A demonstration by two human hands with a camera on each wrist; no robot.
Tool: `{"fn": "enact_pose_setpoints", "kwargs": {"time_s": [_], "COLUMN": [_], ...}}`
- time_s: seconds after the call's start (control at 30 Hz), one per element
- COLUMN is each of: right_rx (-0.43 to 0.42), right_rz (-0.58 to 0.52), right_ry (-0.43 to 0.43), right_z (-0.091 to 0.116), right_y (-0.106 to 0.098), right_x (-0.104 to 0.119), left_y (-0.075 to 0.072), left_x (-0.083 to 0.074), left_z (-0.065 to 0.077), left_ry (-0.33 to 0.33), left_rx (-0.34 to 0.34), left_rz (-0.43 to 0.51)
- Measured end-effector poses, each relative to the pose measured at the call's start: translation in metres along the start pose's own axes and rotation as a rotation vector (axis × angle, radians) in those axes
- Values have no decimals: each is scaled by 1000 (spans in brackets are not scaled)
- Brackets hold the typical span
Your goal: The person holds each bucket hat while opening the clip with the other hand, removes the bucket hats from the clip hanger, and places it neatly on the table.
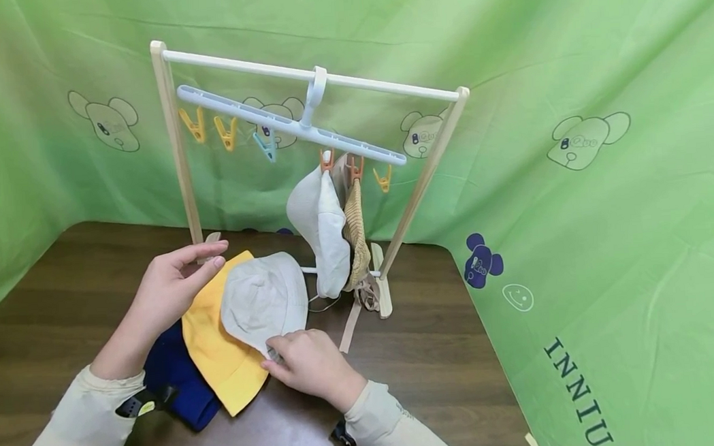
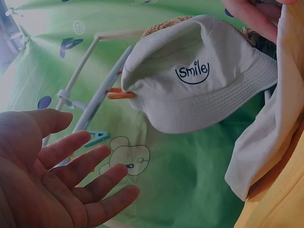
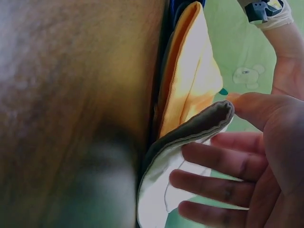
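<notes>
Pale hat [image 1: 254,297] lies just left of centre in the lower half of the head view, crown up, overlapping the yellow hat [image 1: 218,358]; the blue hat [image 1: 179,377] shows beneath that, at lower left on the table [image 1: 444,340]. At lower centre, the right hand [image 1: 313,365] pinches the pale hat's near brim, thumb on one side of the edge and fingers on the other. The left hand [image 1: 167,289], left of centre, is released: it holds nothing, and its palm shows bare with the fingers apart at lower left of the left wrist view.

Right of centre, the smile hat [image 1: 321,232] and tan hat [image 1: 357,240] hang by orange clips from the hanger [image 1: 246,114], which is hooked on the rack [image 1: 178,159] at upper centre.

Judging by its creases, the pale hat is light, soft cloth, hardly slippery and not fragile. Held by one spot, the crown would probably sag and the brim fold. The brim's hem looks like the firmest place to take hold; a second pinch on the far side of the brim should keep the shape. Fingers reaching under it could catch the yellow cloth, so a shallow grip at the edge seems best.
</notes>
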State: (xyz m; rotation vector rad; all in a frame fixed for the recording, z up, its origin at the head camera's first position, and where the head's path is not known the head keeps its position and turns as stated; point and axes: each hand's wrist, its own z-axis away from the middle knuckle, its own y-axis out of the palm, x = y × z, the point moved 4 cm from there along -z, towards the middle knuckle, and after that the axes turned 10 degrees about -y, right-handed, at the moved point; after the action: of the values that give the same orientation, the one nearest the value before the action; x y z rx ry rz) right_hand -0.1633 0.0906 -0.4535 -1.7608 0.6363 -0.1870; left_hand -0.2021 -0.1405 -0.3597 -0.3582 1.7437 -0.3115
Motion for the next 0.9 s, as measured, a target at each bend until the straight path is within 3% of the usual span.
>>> {"fn": "enact_pose_setpoints", "kwargs": {"time_s": [0.27, 0.9], "right_rx": [-9, -60], "right_rz": [-4, -107], "right_ry": [13, 278], "right_z": [1, 13], "right_y": [-3, -4], "right_x": [-5, -47], "left_y": [-7, -9], "left_x": [0, -2], "left_z": [-1, -1], "left_ry": [18, 10], "left_rx": [-32, -36], "left_rz": [15, 19]}}
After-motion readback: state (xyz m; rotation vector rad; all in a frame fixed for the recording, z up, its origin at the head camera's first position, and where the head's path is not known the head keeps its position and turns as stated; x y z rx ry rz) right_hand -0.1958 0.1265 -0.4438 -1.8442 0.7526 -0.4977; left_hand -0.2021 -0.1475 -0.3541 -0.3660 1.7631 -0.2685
